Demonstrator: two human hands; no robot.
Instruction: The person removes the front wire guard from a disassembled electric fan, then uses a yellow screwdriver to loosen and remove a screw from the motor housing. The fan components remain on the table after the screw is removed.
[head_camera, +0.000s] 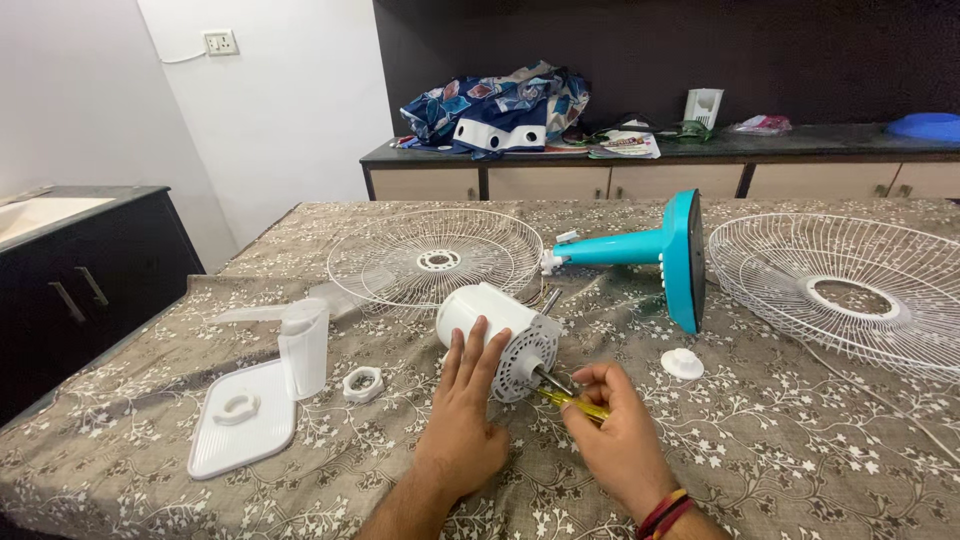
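my left hand (462, 420) lies spread on the white fan motor (497, 335) at worktop centre, while my right hand (618, 432) at 5 o'clock pinches the yellow screwdriver (572, 401). i'd judge bracing the housing firmly and keeping the tip square matters most.

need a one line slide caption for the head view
Left hand steadies a white fan motor housing while the right hand works a yellow-handled screwdriver at it.

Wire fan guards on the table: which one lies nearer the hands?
The wire guard just behind the white motor housing; the other guard lies far right, beyond the teal stand.
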